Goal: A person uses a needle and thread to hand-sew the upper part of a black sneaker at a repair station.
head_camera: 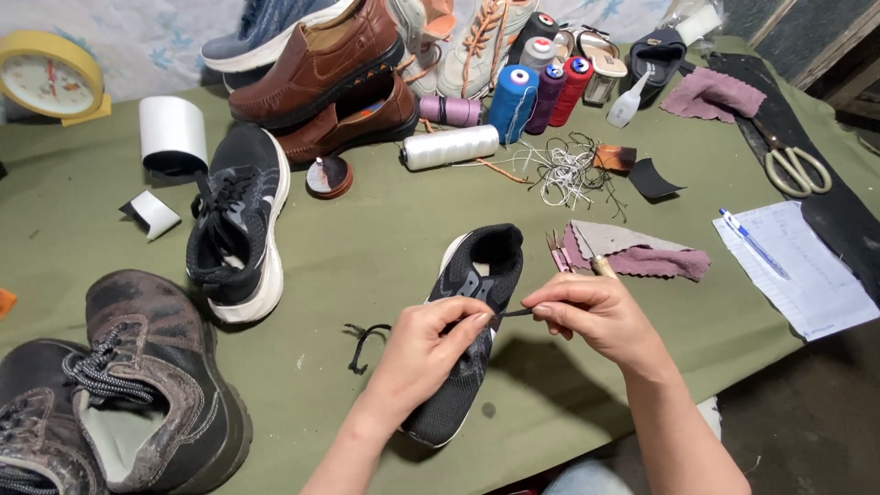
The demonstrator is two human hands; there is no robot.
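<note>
A black mesh sneaker point(481, 275) with a white sole lies on the green table point(367, 247), heel toward the far side. My left hand point(423, 353) rests on its laced front and pinches a black lace. My right hand point(596, 316) pinches the other part of that lace point(515, 313), pulled taut between both hands. A wooden tool handle point(602, 267) pokes out behind my right hand. A loose black lace piece point(362, 344) lies left of the sneaker.
A matching black sneaker point(236, 220) lies to the left, worn dark boots point(137, 385) at the near left. Brown shoes point(321, 82), thread spools point(513, 101), pink cloth point(642, 257), scissors point(793, 165), paper with pen point(788, 266) and a yellow clock point(50, 73) surround.
</note>
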